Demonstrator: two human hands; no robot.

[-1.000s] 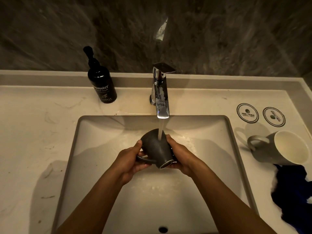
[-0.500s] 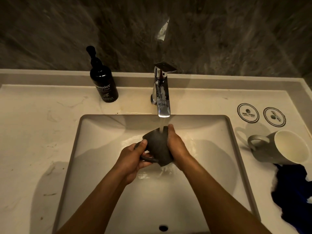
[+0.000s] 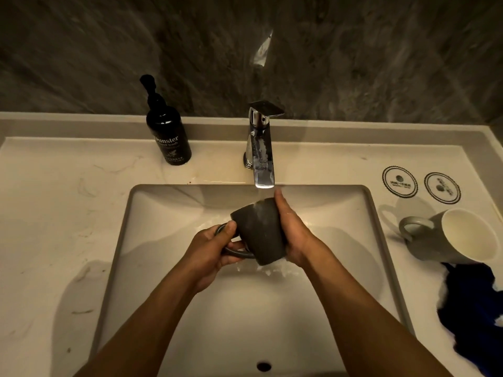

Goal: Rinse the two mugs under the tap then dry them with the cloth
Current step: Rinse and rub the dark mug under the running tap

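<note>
A dark grey mug (image 3: 260, 232) is held upside down over the sink (image 3: 163, 240), its base under the running tap (image 3: 262, 159). My left hand (image 3: 215, 250) grips its handle. My right hand (image 3: 292, 232) lies flat against the mug's right side, fingers reaching up to its base. Water runs down the mug and splashes below its rim. A second grey mug (image 3: 449, 236) with a white inside lies tilted on the counter at the right, its mouth facing me. Its lower edge rests on a dark blue cloth (image 3: 473, 314).
A black hand-wash pump bottle (image 3: 167, 131) stands on the counter left of the tap. Two round coasters (image 3: 400, 182) lie at the back right. The sink's overflow hole (image 3: 263, 365) shows near the front. A dark stone wall rises behind the counter.
The mug has been turned from lying sideways to nearly base-up under the stream. My right hand slid from under its rim up along its side. The view has shifted slightly.
</note>
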